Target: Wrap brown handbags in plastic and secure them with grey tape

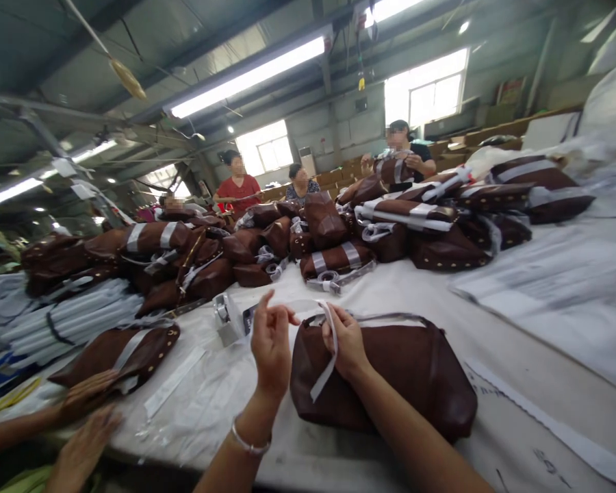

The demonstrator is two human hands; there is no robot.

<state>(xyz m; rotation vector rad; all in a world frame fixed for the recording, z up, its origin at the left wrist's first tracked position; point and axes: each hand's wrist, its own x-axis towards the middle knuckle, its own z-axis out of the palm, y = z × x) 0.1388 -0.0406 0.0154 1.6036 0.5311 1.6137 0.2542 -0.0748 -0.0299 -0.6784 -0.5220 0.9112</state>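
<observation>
A dark brown leather handbag (pixel 400 383) lies on the white-covered table in front of me, its strap along the top edge. My right hand (pixel 345 340) is closed on a narrow whitish strip (pixel 324 376) near the bag's upper left corner; the strip's lower end hangs over the bag's side. Just left of the bag, my left hand (pixel 271 342) is raised with one finger up and the others loosely bent, seemingly holding nothing. Behind it stands a tape dispenser (pixel 226 315) beside a small black card (pixel 248 319).
Brown bags (pixel 328 222), many banded with pale wrapping, are piled across the table's far side. At left, a co-worker's hands (pixel 90 404) are at another bag (pixel 118 352). White sheeting (pixel 559 294) lies right, rolled white material (pixel 77 318) left. Several people stand beyond.
</observation>
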